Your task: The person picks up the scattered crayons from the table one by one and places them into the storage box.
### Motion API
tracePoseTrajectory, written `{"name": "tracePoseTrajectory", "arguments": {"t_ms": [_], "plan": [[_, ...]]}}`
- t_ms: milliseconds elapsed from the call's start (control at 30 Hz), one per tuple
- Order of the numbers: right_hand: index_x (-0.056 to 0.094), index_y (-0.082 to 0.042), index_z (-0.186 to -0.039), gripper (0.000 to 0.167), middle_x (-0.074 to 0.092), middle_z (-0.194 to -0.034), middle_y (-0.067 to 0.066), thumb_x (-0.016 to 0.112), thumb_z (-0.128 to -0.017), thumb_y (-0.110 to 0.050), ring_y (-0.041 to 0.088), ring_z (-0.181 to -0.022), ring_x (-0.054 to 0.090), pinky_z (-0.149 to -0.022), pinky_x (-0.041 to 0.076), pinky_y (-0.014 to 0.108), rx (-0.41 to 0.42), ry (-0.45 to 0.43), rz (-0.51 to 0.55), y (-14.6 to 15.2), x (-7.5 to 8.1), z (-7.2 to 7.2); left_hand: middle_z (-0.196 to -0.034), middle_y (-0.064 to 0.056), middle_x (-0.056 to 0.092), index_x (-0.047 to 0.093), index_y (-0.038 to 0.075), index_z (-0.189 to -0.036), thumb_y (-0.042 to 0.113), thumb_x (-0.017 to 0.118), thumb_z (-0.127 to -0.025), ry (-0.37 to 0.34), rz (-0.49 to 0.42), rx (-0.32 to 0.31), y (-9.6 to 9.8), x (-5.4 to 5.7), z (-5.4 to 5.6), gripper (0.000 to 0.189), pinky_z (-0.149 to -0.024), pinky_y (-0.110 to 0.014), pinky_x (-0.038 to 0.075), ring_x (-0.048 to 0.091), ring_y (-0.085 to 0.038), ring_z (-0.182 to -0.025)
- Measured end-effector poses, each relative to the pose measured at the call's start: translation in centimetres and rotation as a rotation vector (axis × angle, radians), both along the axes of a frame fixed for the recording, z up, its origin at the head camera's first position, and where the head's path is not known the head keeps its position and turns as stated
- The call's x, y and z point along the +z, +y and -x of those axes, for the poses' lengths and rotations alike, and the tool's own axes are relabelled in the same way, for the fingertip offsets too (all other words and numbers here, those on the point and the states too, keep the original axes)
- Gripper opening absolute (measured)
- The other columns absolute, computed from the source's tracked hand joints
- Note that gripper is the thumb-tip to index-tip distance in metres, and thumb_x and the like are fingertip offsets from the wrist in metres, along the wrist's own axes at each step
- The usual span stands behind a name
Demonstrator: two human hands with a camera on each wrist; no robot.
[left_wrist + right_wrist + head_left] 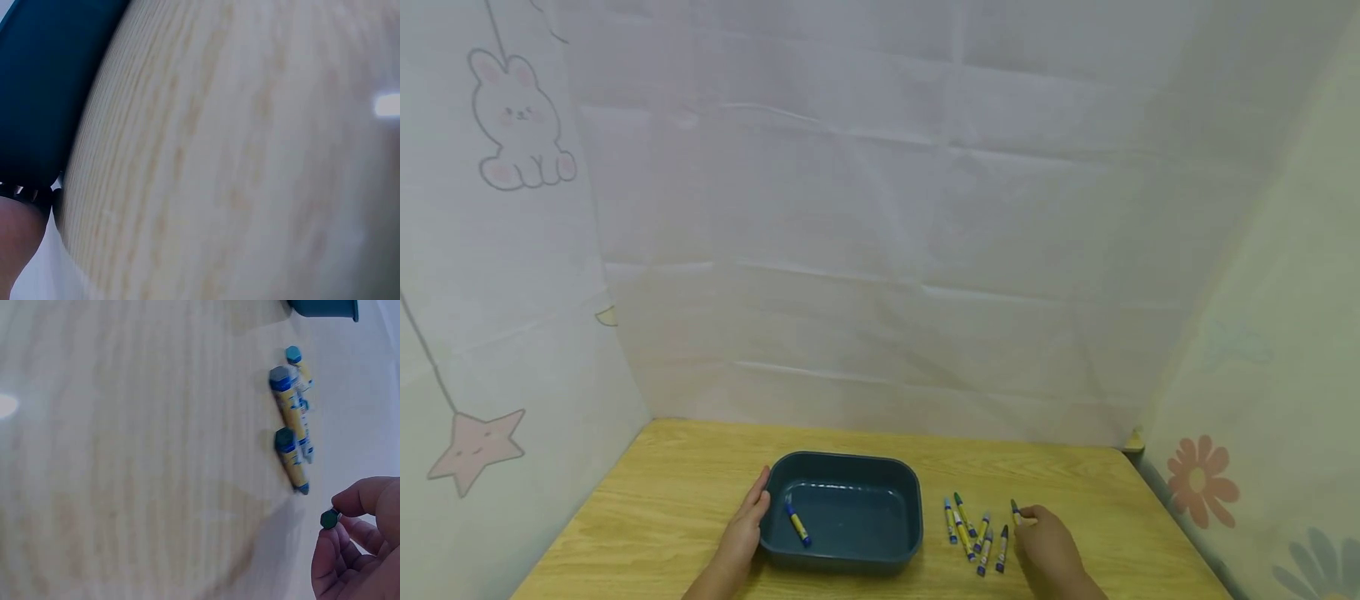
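Observation:
My left hand [741, 529] rests with extended fingers against the left side of a dark teal plastic basin [842, 563]. Only a bit of that hand shows in the left wrist view, beside the basin's wall [53, 75]. One yellow-and-blue crayon [798, 527] lies inside the basin. To the right, my right hand [1051, 546] pinches a crayon with a dark green end [329, 519] between thumb and fingers, above the table. Several more crayons lie loosely grouped between that hand and the basin, the nearest being a dark-tipped crayon [1002, 548].
A light wooden table [700, 458] carries everything. White cloth [880, 350] hangs behind it, with printed cloth at both sides. In the right wrist view, some crayons [291, 403] overlap, and a corner of the basin [325, 307] shows at the top.

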State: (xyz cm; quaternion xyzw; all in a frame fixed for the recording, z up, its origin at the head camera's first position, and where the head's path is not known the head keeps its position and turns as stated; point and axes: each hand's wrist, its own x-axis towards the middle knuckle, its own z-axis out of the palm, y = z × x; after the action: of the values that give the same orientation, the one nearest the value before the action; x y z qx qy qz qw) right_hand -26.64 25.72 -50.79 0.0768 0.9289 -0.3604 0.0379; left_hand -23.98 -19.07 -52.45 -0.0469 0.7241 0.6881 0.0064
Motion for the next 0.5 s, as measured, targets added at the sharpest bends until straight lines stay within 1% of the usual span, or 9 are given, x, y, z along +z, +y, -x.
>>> {"name": "tracePoseTrajectory", "arguments": {"t_ms": [33,100,167,200,300,433,500], "plan": [[0.052,0.014,-0.126,0.044,0.062,-0.113,0.032,0.055,-0.09,-0.011,0.036,-0.086,0.062,-0.072,0.054,0.044,-0.001,0.011,0.023,-0.2,0.1,0.2,-0.165,-0.017,0.0,0.013,0.009,-0.158,0.029,0.028,-0.108,-0.002,0.0,0.0,0.0,0.0,0.0,0.055,-0.118,-0.066,-0.005,-0.009,-0.045,-0.15],[0.051,0.013,-0.128,0.045,0.064,-0.101,0.025,0.054,-0.089,-0.01,0.021,-0.069,0.055,-0.058,0.048,0.032,0.004,0.029,0.074,-0.6,0.5,0.6,-0.165,-0.016,0.0,0.012,0.009,-0.158,0.028,0.028,-0.109,-0.005,-0.004,0.001,0.0,0.0,0.0,0.055,-0.118,-0.066,-0.005,-0.009,-0.045,-0.15],[0.051,0.011,-0.13,0.046,0.063,-0.092,0.017,0.054,-0.088,-0.009,0.015,-0.062,0.049,-0.051,0.042,0.025,0.002,0.054,0.104,-1.1,0.7,1.1,-0.165,-0.016,-0.001,0.012,0.009,-0.158,0.028,0.028,-0.109,-0.005,-0.008,0.002,0.0,0.1,0.0,0.055,-0.118,-0.065,-0.005,-0.01,-0.044,-0.15],[0.051,0.01,-0.13,0.047,0.063,-0.089,0.014,0.054,-0.087,-0.008,0.014,-0.058,0.047,-0.049,0.04,0.023,0.007,0.069,0.123,-1.4,0.9,1.3,-0.165,-0.016,-0.001,0.012,0.009,-0.158,0.029,0.028,-0.108,-0.004,-0.006,0.001,0.0,0.1,0.0,0.055,-0.118,-0.066,-0.005,-0.01,-0.045,-0.15],[0.052,0.009,-0.13,0.047,0.062,-0.083,0.011,0.054,-0.086,-0.007,0.012,-0.056,0.044,-0.046,0.035,0.02,0.041,0.122,0.148,-2.4,1.4,1.9,-0.165,-0.016,-0.001,0.012,0.009,-0.158,0.03,0.029,-0.108,0.001,-0.008,0.0,0.0,0.1,0.0,0.056,-0.118,-0.066,-0.005,-0.009,-0.045,-0.149],[0.053,0.009,-0.13,0.044,0.06,-0.083,0.011,0.055,-0.088,-0.005,0.01,-0.053,0.041,-0.045,0.033,0.017,0.084,0.163,0.21,-4.1,2.3,2.2,-0.165,-0.017,0.0,0.013,0.008,-0.158,0.029,0.029,-0.108,0.008,-0.007,0.003,0.0,0.1,0.0,0.056,-0.117,-0.067,-0.005,-0.009,-0.046,-0.149],[0.054,0.008,-0.13,0.043,0.06,-0.082,0.011,0.055,-0.088,-0.004,0.009,-0.05,0.037,-0.043,0.031,0.017,0.094,0.165,0.243,-5.1,2.7,2.4,-0.165,-0.017,0.0,0.013,0.009,-0.158,0.03,0.029,-0.108,0.007,-0.006,0.006,0.0,0.0,0.0,0.056,-0.117,-0.067,-0.005,-0.009,-0.046,-0.149]]}}
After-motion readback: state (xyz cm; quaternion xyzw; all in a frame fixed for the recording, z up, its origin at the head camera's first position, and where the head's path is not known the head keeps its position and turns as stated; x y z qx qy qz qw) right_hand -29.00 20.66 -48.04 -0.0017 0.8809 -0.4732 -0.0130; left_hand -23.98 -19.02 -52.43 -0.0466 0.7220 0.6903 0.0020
